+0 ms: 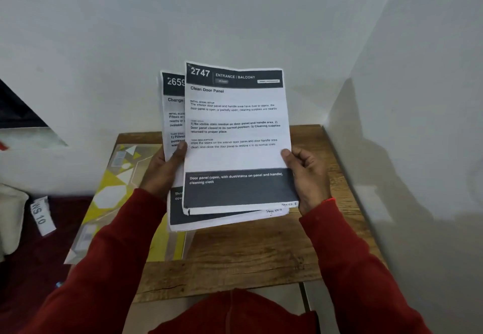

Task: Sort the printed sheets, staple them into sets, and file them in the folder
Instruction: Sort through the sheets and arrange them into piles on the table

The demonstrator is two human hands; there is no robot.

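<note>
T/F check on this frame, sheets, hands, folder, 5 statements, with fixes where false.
1. The front sheet is headed 2747, Clean Door Panel. True.
2. The left hand rests flat on the table. False: it holds the sheets, thumb on the sheet behind.
3. The right hand has its grip on the front sheet's right edge. True.
4. The sheets lie on the folder. False: they are held up above the table.
5. The yellow patterned folder lies at the table's left side. True.
</note>
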